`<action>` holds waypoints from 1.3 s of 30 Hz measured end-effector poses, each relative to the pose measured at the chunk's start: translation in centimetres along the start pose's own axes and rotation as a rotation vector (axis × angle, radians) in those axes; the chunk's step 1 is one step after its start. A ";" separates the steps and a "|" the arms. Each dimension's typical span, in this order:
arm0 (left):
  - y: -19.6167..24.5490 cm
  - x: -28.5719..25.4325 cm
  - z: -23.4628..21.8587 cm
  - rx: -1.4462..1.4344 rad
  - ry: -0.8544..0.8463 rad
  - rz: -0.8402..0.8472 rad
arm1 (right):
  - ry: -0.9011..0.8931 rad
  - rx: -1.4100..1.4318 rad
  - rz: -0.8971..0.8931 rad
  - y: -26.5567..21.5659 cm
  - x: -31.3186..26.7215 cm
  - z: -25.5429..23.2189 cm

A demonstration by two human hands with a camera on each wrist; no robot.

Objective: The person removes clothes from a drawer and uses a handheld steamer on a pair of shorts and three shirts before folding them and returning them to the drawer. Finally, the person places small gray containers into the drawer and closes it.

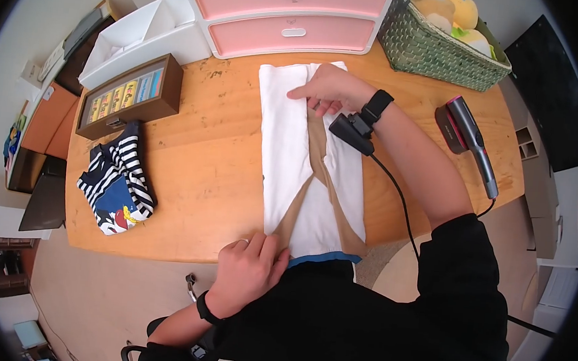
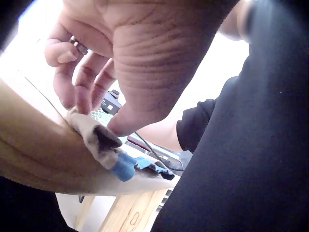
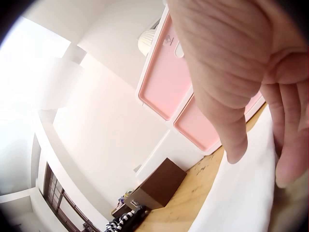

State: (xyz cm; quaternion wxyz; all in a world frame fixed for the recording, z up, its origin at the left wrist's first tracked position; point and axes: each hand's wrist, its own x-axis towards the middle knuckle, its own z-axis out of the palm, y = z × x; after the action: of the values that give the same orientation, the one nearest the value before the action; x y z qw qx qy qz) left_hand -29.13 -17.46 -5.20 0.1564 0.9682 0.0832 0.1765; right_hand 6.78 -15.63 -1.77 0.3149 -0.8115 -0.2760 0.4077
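A white garment point(image 1: 283, 143) with tan panels and a blue edge lies folded lengthwise on the table in the head view. My left hand point(image 1: 246, 272) is at its near left corner, thumb and fingertips pinching the cloth. In the left wrist view, the pinched tan cloth point(image 2: 91, 135) bunches between the fingertips, beside the blue edge point(image 2: 124, 166). Over the far end is my right hand point(image 1: 333, 89), its thumb extended on the white fold. The right wrist view shows the thumb point(image 3: 235, 145) and the loosely bent fingers spread apart over the white cloth point(image 3: 241, 193).
A striped folded garment point(image 1: 120, 184) and a brown display box point(image 1: 167, 93) are on the left. Pink drawers point(image 1: 253, 35) and a white bin point(image 1: 191, 40) stand at the back. On the right are a green basket point(image 1: 434, 59) of plush toys and a corded handheld appliance point(image 1: 472, 137).
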 end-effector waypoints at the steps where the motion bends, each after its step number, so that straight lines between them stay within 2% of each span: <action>1: 0.2 0.2 0.2 0.017 -0.018 -0.042 | -0.015 -0.016 -0.016 0.7 0.7 0.2; 5: 0.4 0.1 0.8 0.015 -0.047 0.006 | -0.016 0.059 -0.156 2.7 2.5 -0.1; 8: 0.5 0.4 0.4 -0.017 -0.120 -0.031 | 0.006 -0.029 -0.148 3.0 2.9 -0.4; 10: 0.7 0.9 -0.9 -0.024 -0.214 -0.069 | 0.295 -0.321 -0.411 3.6 2.1 -0.6; 11: 0.8 1.5 -1.2 0.000 -0.183 -0.027 | 0.444 -0.467 -0.541 3.2 0.9 -0.2; 13: 0.7 3.0 -1.5 0.047 -0.120 0.053 | 0.443 -0.483 -0.655 2.1 -3.6 1.1; 14: 0.4 2.9 -1.2 0.032 -0.187 0.068 | 0.384 -0.518 -0.846 3.0 -5.5 2.2; 15: 0.0 2.6 -0.6 0.015 -0.255 0.082 | 0.280 -0.609 -0.987 4.2 -7.1 3.5; 17: -0.5 2.2 0.3 0.006 -0.339 0.098 | 0.044 -0.695 -1.048 5.0 -12.3 5.1; 18: -0.7 1.9 0.7 0.015 -0.356 0.102 | -0.071 -0.739 -0.980 5.4 -14.1 5.6; 21: -0.9 1.7 0.6 0.032 -0.401 0.112 | -0.035 -0.795 -0.885 8.1 -16.5 6.3; 26: -0.9 1.4 -0.1 0.012 -0.424 0.120 | 0.029 -0.843 -0.818 9.2 -19.6 6.1; 29: -1.1 1.5 -1.5 -0.079 -0.415 0.127 | -0.016 -0.721 -0.775 11.0 -20.1 6.5; 32: -2.1 3.5 -2.9 -0.105 -0.367 0.143 | 0.292 -0.629 -0.811 10.8 -20.9 5.7; 35: -3.5 8.1 -2.7 0.006 -0.255 0.249 | 0.358 -0.636 -0.674 9.5 -20.4 5.8; 38: -5.2 12.3 0.9 0.093 -0.204 0.362 | 0.250 -0.667 -0.688 10.5 -18.6 8.2; 39: -5.8 12.8 2.3 0.080 -0.191 0.361 | 0.305 -0.689 -0.715 10.3 -18.6 8.5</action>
State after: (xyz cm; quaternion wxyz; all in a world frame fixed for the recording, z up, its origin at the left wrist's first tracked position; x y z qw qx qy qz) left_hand -17.10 -9.87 -5.09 0.0909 0.9852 -0.0999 0.1056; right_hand -7.95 -33.03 -4.23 0.1856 -0.7733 -0.6051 0.0371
